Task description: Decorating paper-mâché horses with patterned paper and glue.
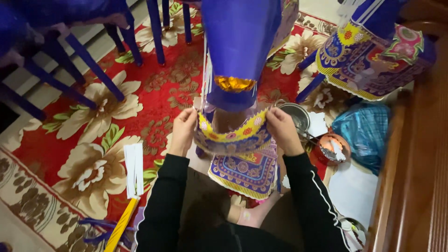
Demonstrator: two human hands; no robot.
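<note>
Both hands are fitting a patterned paper band (232,135), yellow-edged with purple and red motifs, around the lower end of a tall blue paper figure (238,42) that stands on the floor in front of the person's knees. The left hand (183,130) pinches the band's left end and the right hand (281,129) pinches its right end, fingers closed on the paper, so the strip hangs in a shallow curve just below the gold foil patch (233,84) on the figure. The step in hand looks like wrapping or placing this trim, and the next move probably calls for drawing both ends evenly round the body while keeping the top edge level; whether glue is already on the back cannot be told from this angle. A matching patterned sheet (245,172) lies on the floral carpet (84,140) under the wrists. A metal bowl (295,114) and a small round dish (332,148) sit just right of the right hand, and white paper strips (134,170) lie well to the left.
</note>
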